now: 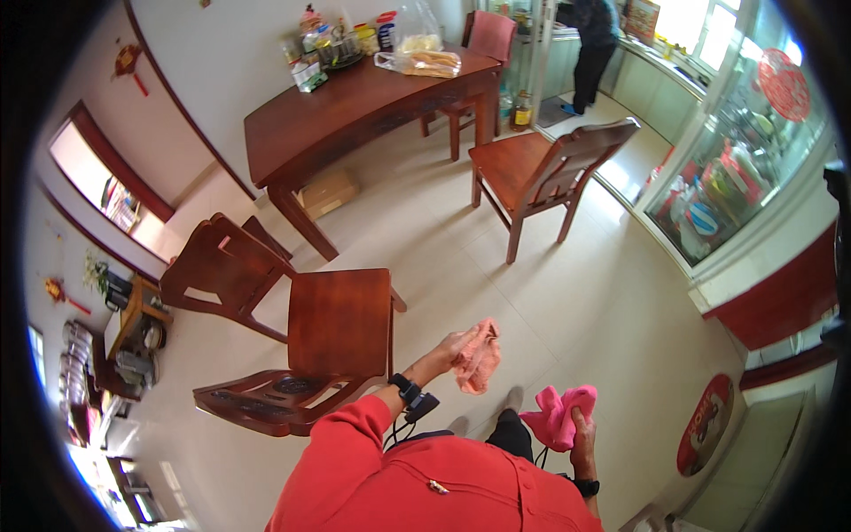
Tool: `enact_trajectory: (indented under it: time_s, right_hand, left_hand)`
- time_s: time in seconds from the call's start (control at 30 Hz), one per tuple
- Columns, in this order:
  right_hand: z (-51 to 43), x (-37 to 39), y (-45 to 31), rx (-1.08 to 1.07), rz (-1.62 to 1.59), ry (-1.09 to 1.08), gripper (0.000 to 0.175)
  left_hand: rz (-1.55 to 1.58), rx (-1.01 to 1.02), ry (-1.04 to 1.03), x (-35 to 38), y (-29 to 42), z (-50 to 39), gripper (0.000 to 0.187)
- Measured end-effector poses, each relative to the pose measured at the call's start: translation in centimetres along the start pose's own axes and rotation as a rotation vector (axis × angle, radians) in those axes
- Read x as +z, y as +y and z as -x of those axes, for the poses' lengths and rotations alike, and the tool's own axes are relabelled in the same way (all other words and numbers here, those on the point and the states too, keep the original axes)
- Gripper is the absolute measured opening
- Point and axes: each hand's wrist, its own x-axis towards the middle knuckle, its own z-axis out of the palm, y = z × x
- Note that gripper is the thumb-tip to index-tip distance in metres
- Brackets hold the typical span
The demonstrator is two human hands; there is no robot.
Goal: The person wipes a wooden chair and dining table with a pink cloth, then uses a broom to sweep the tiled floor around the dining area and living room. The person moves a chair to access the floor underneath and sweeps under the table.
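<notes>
A crumpled salmon-pink cloth (480, 362) hangs from my left hand (459, 347), pinched between thumb and fingers. My right hand (584, 432) grips a brighter pink cloth (555, 413), bunched up and folded over. Both cloths are held in the air above the tiled floor, apart from each other. Just left of my left arm stands a wooden chair with a flat reddish-brown seat (340, 322). Neither hand touches it. Black bands with cables sit on both wrists.
A dark wooden table (332, 123) carries jars, bottles and a bag of food (432, 63). Another wooden chair (525, 173) stands ahead. A cardboard box (329, 193) lies under the table. A person (592, 53) stands in the kitchen beyond glass doors. An oval mat (706, 425) lies right.
</notes>
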Motion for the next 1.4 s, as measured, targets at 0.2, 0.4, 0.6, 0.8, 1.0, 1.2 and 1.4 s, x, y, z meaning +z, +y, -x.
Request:
enact_trajectory:
  time_s: [0.2,0.4,0.6,0.8,1.0,1.2,1.4]
  right_hand:
    - [-14.4,1.1,-6.8,0.025,0.219,-0.228,0.04]
    - [-25.1,8.2,-12.5,0.0,0.402,-0.526,0.049]
    - [-33.7,19.2,-16.0,-0.074,0.438,-0.777,0.058]
    - [-41.4,30.3,-18.8,-0.048,0.394,-0.801,0.064]
    - [-48.6,39.0,-19.8,-0.053,0.446,-0.779,0.068]
    - [-55.8,44.7,-22.1,-0.035,0.487,-0.765,0.069]
    - [-65.6,53.8,-25.7,-0.181,0.461,-0.816,0.076]
  left_hand:
    - [0.029,-0.057,0.44,-5.1,3.0,0.7,0.044]
    - [0.4,0.147,0.608,-9.1,2.0,2.9,0.042]
    - [0.652,0.182,0.674,-13.7,3.9,-0.6,0.039]
    - [0.609,0.231,0.673,-19.6,14.3,-8.0,0.036]
    - [0.496,0.328,0.534,-28.5,26.9,-14.6,0.037]
    - [0.467,0.476,0.611,-37.8,38.4,-23.2,0.037]
    - [0.547,0.52,0.623,-43.6,46.8,-29.8,0.041]
